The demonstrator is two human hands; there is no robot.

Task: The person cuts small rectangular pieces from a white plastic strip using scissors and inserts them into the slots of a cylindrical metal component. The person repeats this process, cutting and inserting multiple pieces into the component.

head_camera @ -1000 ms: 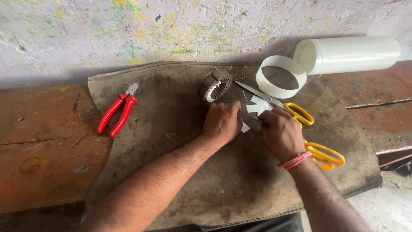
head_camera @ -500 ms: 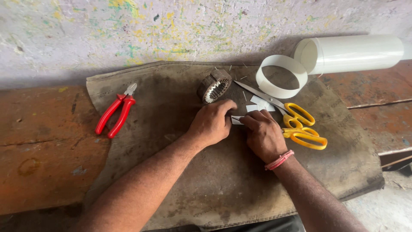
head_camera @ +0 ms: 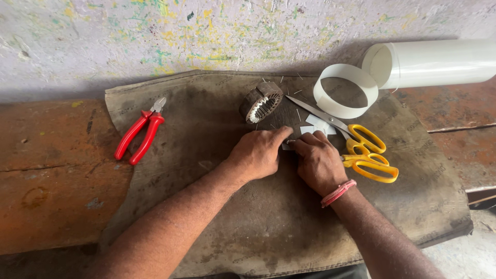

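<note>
My left hand and my right hand rest close together on a brown mat, fingertips meeting over a small white paper piece that both pinch against the mat. Just beyond the hands lie more small white paper pieces. A round metal stator ring with inner teeth sits behind my left hand. Yellow-handled scissors lie to the right of my right hand, blades pointing toward the ring. A red band circles my right wrist.
Red-handled pliers lie at the mat's left edge. A loop of white sheet and a white roll sit at the back right. The mat covers a worn reddish bench against a paint-speckled wall.
Both hands have stayed together over the paper piece, shifting slightly toward me on the mat. The scissors, earlier under my right wrist, now lie uncovered beside it.
</note>
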